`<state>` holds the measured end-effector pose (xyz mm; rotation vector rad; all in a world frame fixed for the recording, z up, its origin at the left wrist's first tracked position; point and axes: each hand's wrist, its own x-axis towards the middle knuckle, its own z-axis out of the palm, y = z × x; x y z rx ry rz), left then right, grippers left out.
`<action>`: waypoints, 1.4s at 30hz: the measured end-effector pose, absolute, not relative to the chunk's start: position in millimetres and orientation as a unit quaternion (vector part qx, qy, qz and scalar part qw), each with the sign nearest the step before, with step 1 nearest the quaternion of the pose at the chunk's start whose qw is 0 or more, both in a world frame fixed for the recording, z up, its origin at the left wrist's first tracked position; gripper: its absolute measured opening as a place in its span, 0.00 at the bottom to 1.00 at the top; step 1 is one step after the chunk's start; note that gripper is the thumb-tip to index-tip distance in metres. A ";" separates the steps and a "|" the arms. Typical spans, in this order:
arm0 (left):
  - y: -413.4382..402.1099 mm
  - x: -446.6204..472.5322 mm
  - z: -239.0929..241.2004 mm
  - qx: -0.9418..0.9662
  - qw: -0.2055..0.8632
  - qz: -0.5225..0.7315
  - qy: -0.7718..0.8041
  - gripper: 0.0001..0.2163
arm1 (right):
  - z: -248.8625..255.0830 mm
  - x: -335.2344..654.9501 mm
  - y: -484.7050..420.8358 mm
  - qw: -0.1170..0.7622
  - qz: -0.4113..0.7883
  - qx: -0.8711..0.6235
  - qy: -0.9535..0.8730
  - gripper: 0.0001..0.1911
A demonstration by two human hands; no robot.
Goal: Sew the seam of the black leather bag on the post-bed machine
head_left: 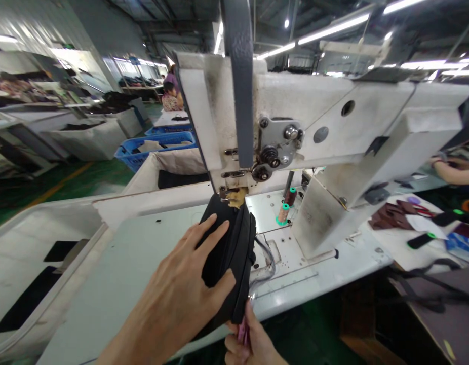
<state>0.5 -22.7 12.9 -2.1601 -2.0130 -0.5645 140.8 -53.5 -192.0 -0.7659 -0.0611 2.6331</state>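
A black fabric bag piece [240, 253] with seams along its side lies under the head of a white sewing machine [215, 106]. Its far end reaches the needle area, where a worn yellowish piece [237, 197] hides the needle. My left hand [177, 289] rests on top of the bag piece, fingers spread and thumb apart. Below the near end, my right hand [253, 342] is closed around pink-handled snips [242, 330]. Their blades are mostly hidden, with a small shiny spot by the fabric edge.
Two thread spools, one peach [283, 215] and one dark red [291, 196], stand behind the machine bed. A white bin [14, 223] with black pieces is at left, and blue crates [133, 161] stand beyond. Another person's arm [455, 172] shows at right.
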 end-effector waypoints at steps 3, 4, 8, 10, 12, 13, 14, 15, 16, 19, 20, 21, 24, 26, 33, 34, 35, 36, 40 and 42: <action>-19.8 1.1 14.5 -0.712 0.058 -0.167 -0.679 0.31 | -190.9 136.7 -59.2 0.258 0.929 -0.264 0.008 0.28; -19.8 1.6 14.2 -0.712 0.058 -0.161 -0.681 0.31 | -190.4 136.1 -59.2 0.256 0.930 -0.262 0.013 0.28; -21.1 3.0 11.7 -0.713 0.071 -0.152 -0.681 0.31 | -189.8 137.0 -55.1 0.243 0.931 -0.273 0.008 0.27; -21.2 3.1 11.5 -0.711 0.075 -0.145 -0.684 0.31 | -190.7 138.2 -53.6 0.242 0.929 -0.280 0.002 0.28; -20.5 3.1 12.3 -0.712 0.072 -0.137 -0.685 0.31 | -192.4 138.6 -53.2 0.243 0.928 -0.281 0.002 0.29; -20.0 3.0 12.9 -0.712 0.071 -0.132 -0.686 0.32 | -193.3 138.4 -53.3 0.244 0.929 -0.280 0.004 0.29; -19.3 3.0 13.6 -0.711 0.070 -0.128 -0.688 0.31 | -194.2 137.8 -53.5 0.244 0.929 -0.278 0.006 0.29; -18.5 3.0 14.4 -0.709 0.070 -0.125 -0.690 0.31 | -194.7 137.0 -53.7 0.245 0.930 -0.274 0.010 0.29; -17.7 3.1 15.3 -0.707 0.071 -0.122 -0.693 0.31 | -194.9 136.0 -53.8 0.244 0.931 -0.270 0.016 0.29; -14.0 3.4 19.0 -0.700 0.066 -0.108 -0.702 0.31 | -191.8 132.9 -54.0 0.245 0.934 -0.256 0.035 0.30; -12.3 3.5 20.5 -0.698 0.061 -0.102 -0.707 0.31 | -189.4 132.2 -54.1 0.246 0.935 -0.251 0.042 0.30; -10.4 3.5 22.2 -0.694 0.055 -0.097 -0.711 0.32 | -186.4 131.6 -54.3 0.249 0.936 -0.244 0.051 0.30; -3.5 3.0 27.6 -0.687 0.033 -0.092 -0.720 0.32 | -175.3 130.7 -55.7 0.278 0.930 -0.222 0.094 0.26; 1.5 2.4 31.4 -0.685 0.015 -0.096 -0.722 0.33 | -167.5 130.0 -56.5 0.310 0.917 -0.216 0.129 0.22; 21.5 -10.0 41.0 -0.672 -0.063 -0.114 -0.729 0.33 | -144.8 124.5 -52.0 0.348 0.890 -0.243 0.166 0.21; 25.0 -13.2 41.3 -0.670 -0.081 -0.121 -0.728 0.33 | -141.6 123.9 -50.9 0.350 0.887 -0.250 0.166 0.21; 28.6 -16.3 41.3 -0.665 -0.099 -0.128 -0.729 0.33 | -138.4 123.6 -49.9 0.354 0.885 -0.255 0.164 0.21; 32.0 -19.1 41.1 -0.660 -0.117 -0.134 -0.730 0.33 | -135.2 123.4 -48.9 0.360 0.882 -0.258 0.161 0.22; 44.1 -25.6 39.8 -0.645 -0.171 -0.154 -0.728 0.30 | -123.9 124.2 -44.8 0.386 0.870 -0.258 0.163 0.23; 49.0 -26.7 39.5 -0.642 -0.186 -0.162 -0.726 0.27 | -119.9 125.2 -42.0 0.403 0.864 -0.250 0.169 0.23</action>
